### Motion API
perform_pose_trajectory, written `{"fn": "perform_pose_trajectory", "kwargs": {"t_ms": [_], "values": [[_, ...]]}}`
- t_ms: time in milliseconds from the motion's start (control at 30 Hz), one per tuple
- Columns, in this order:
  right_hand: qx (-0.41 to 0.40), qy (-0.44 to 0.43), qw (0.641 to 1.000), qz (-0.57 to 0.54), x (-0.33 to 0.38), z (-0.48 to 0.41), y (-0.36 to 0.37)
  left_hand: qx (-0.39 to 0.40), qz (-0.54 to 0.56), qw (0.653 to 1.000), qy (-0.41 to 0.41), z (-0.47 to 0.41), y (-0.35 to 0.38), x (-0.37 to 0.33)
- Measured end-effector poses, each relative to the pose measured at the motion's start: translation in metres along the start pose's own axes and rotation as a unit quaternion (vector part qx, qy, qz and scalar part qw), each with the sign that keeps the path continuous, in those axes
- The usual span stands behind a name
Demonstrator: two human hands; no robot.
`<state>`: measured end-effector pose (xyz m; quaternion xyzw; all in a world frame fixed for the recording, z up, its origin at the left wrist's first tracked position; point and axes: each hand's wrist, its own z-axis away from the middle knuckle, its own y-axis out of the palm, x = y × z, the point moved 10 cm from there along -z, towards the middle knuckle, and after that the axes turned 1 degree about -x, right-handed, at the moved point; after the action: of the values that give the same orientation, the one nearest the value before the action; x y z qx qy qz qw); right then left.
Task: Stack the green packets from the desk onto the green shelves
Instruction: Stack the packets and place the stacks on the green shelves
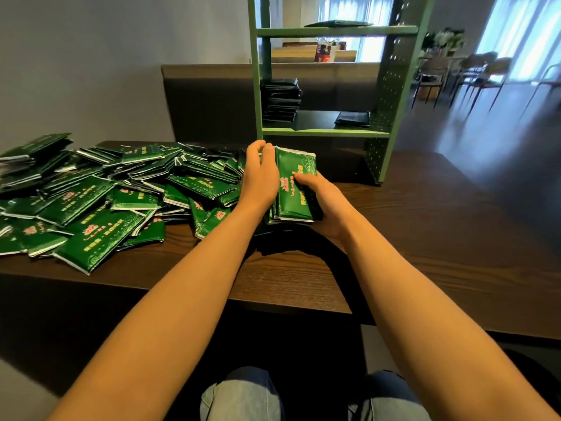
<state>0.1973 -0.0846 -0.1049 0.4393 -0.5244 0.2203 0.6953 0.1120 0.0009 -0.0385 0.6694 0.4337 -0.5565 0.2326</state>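
At about nine o'clock from the hands, a loose heap of green packets is spread over the left part of the dark wooden desk. They overlap at all angles and are too many to be counted, several dozen at least. Pink characters and pale green lettering are printed on each face, with a pale swirl pattern, but the print is too blurred to be read.

Just at three o'clock from the heap, the left hand is laid along the left edge of a bundle of packets. Its fingers are kept together, and the tips are bent round the bundle's far left corner. The bundle is held on edge just above the desk, between the two hands. The number of packets in it cannot be told, as only the top face and some edges are shown. The same pink and pale print is seen there, again unreadable.

The right hand is clamped on the bundle from the right. The thumb is pressed on the top face and the fingers are wrapped underneath.

At twelve to one o'clock from the hands, the green shelves are stood on the desk, and two boards are seen. On the lower board a tall stack is set at the left and a low stack at the right. On the upper board a flat layer is laid. At two o'clock, several chairs are seen, well apart from the desk.
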Motion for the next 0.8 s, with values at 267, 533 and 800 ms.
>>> {"fn": "perform_pose_trajectory", "kwargs": {"t_ms": [267, 533, 800], "values": [[-0.162, -0.071, 0.976, 0.131, 0.017, -0.031, -0.069, -0.005, -0.137, 0.991, -0.008, -0.032, 0.009, 0.028], [-0.254, -0.117, 0.923, 0.264, 0.014, -0.033, -0.092, 0.115, -0.529, 0.840, -0.033, -0.048, 0.037, 0.069], [-0.276, -0.084, 0.926, 0.245, 0.010, -0.043, -0.107, 0.015, -0.515, 0.857, 0.027, -0.049, 0.031, 0.056]]}}
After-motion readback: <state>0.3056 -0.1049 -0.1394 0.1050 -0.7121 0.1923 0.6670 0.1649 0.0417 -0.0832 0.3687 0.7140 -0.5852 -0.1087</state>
